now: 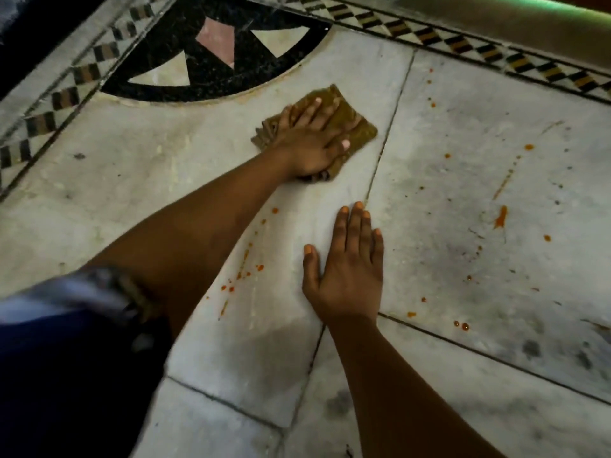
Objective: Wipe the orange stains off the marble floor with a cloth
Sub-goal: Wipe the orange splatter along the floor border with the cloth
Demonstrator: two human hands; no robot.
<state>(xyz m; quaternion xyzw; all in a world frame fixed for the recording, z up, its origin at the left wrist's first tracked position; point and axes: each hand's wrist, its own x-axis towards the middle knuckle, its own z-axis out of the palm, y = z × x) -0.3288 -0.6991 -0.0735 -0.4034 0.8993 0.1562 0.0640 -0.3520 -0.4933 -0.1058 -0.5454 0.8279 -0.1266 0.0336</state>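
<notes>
A folded brownish-olive cloth point(355, 125) lies on the white marble floor point(165, 180), just below a black inlay arc. My left hand point(309, 140) presses flat on top of the cloth, its fingers curled over the near edge. My right hand point(345, 269) rests palm down on the bare marble nearer to me and holds nothing. A trail of orange stains point(244, 262) runs between my two forearms. More orange stains, drops and streaks point(500, 217), dot the tile to the right, and a pair of drops point(462, 325) sits by a tile joint.
A black, pink and white inlay pattern point(215, 44) fills the far left. A checkered border strip point(463, 44) runs along the far edge below a raised step point(496, 14). My dark-clothed knee point(66, 358) fills the lower left. Grey smudges mark the right tile.
</notes>
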